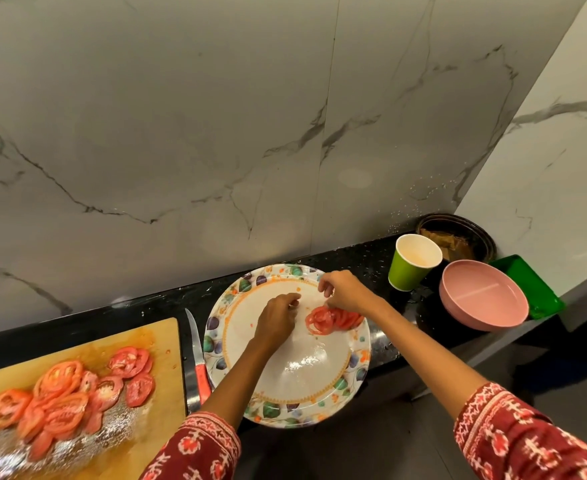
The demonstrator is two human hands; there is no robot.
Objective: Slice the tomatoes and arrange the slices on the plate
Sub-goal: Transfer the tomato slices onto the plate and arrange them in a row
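Arranging has only begun: a short overlapping row of red tomato slices [333, 319] lies on the far right part of the round white plate with a leaf-patterned rim [285, 407], and most of the plate is bare. The right hand [345, 292] has its fingers curled down at the far end of that row, apparently pinching a slice, though the contact itself is too small to confirm. The left hand [278, 318] hovers just beside the row with fingers curled; whether its grip holds anything cannot be told. A larger heap of cut tomato slices [73, 389] waits on the wet wooden cutting board [160, 344], well left of the plate. Between them a red-handled knife [198, 358] rests on the black tabletop [119, 313]. No whole tomato shows, so slicing seems finished; transferring remains.
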